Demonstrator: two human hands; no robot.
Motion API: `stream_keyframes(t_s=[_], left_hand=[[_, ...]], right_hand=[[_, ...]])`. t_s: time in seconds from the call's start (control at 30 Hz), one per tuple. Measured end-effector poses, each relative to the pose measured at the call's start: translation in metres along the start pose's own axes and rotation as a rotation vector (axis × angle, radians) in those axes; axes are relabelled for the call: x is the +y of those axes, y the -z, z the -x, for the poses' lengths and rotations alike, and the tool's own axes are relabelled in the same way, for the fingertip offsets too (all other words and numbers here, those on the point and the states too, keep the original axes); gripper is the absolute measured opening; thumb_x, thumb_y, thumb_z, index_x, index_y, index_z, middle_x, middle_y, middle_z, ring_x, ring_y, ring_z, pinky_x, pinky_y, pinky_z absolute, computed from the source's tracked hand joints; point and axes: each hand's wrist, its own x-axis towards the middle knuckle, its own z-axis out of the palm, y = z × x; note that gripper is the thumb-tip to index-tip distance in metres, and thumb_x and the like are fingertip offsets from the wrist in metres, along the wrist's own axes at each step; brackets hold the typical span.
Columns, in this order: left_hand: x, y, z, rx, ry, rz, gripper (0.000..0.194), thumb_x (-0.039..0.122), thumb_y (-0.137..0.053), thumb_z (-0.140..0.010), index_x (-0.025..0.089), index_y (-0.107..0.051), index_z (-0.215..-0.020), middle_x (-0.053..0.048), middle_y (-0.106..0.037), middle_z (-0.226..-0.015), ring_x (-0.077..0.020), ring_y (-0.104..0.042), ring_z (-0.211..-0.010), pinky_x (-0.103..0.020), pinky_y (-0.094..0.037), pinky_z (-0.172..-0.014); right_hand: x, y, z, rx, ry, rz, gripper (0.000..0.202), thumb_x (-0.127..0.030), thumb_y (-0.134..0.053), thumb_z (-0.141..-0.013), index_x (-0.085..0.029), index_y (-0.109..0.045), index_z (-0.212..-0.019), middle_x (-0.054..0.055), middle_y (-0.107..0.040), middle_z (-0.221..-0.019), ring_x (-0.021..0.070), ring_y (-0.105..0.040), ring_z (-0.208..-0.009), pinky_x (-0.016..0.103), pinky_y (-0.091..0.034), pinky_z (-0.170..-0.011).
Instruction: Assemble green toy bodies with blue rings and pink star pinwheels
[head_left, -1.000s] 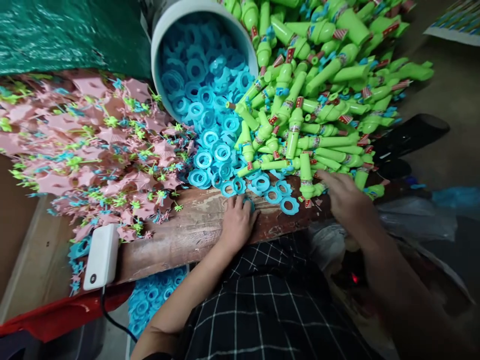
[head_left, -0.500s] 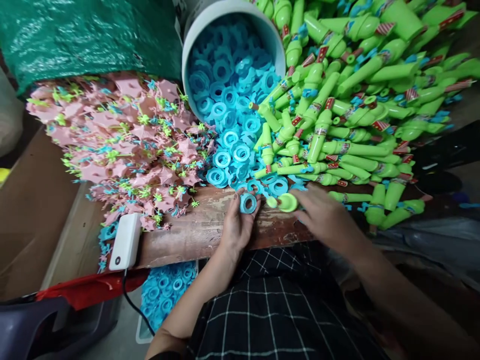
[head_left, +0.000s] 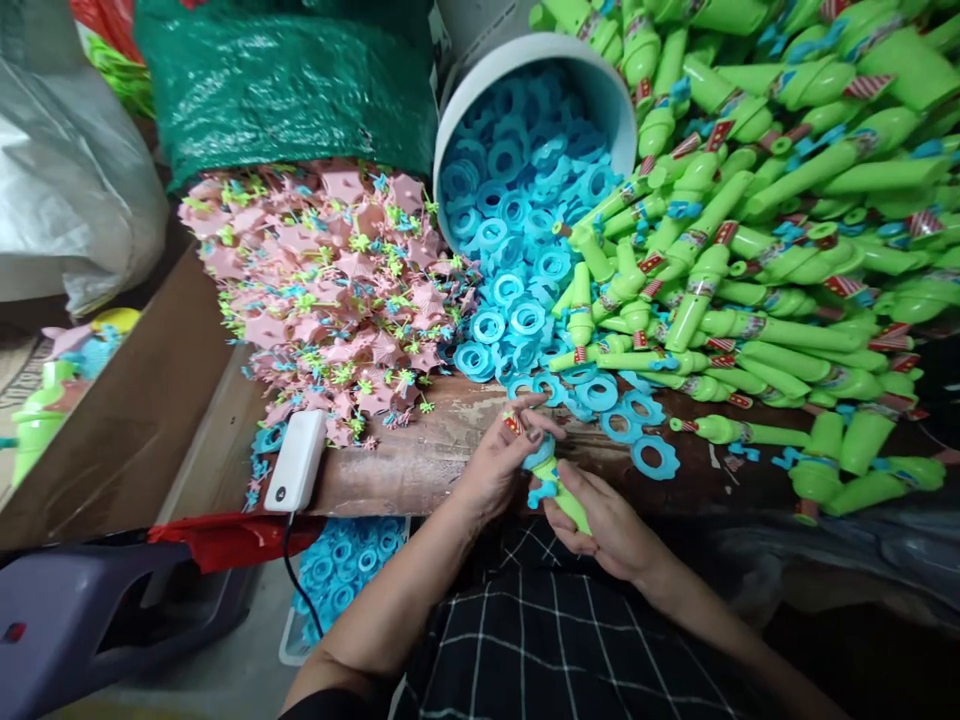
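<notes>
My right hand (head_left: pixel 611 525) is wrapped round a green plastic toy tube (head_left: pixel 571 505) with a small blue clip on its side. The tube tilts up and left, its red-patterned tip pointing toward my left hand (head_left: pixel 495 465). My left fingers are closed on a blue scalloped ring (head_left: pixel 538 452) at the tube's upper part. The ring appears to be round the tube, though my fingers partly hide it. Several loose blue rings (head_left: pixel 652 456) lie on the wooden bench just beyond my hands.
A white bucket (head_left: pixel 442 150) on its side spills blue rings. Green tubes (head_left: pixel 705 290) are heaped right, pink star-shaped pieces (head_left: pixel 352 265) left by a green sack (head_left: pixel 285 90). A white power bank (head_left: pixel 297 460) with a cable lies on the wooden bench (head_left: pixel 412 465). Below is a bin of rings (head_left: pixel 345 570).
My hands have come together. The ring in my left hand now meets the green tube, which my right hand has brought over and tilted. The view has shifted left.
</notes>
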Motion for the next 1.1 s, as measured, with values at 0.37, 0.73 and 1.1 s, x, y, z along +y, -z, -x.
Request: stream_keyframes(t_s=[0.37,0.73,1.1], left_hand=[[0.1,0.092,-0.115,0.649,-0.459,-1.595,0.054,0.008,-0.059,-0.082,0.023,-0.066,-0.134,-0.015,-0.066,-0.129,-0.0411,-0.052,-0.125,-0.066,-0.037,-0.106],[0.038,0.088,-0.03,0.418,-0.732,-1.513,0.053,0.007,-0.043,-0.098,0.031,-0.06,-0.142,-0.007,-0.072,-0.126,-0.0258,-0.061,-0.11,-0.043,-0.05,-0.093],[0.147,0.123,-0.082,0.577,-0.968,-1.346,0.033,0.029,-0.041,-0.108,0.02,-0.069,-0.124,-0.006,-0.072,-0.125,-0.0175,-0.065,-0.119,-0.036,-0.053,-0.105]], right_hand=[[0.003,0.002,-0.022,0.103,-0.011,-0.078,0.055,-0.068,-0.072,-0.082,-0.018,-0.056,-0.098,-0.003,-0.049,-0.066,0.0051,-0.033,-0.051,0.017,-0.02,-0.042],[-0.001,0.036,-0.014,0.221,0.141,0.463,0.05,-0.068,-0.062,-0.088,-0.019,-0.067,-0.095,0.0,-0.056,-0.066,0.0096,-0.042,-0.05,0.024,-0.033,-0.045],[0.005,0.042,-0.018,0.27,0.143,0.59,0.054,-0.068,-0.058,-0.089,-0.019,-0.068,-0.109,0.001,-0.058,-0.066,0.0123,-0.044,-0.048,0.026,-0.035,-0.044]])
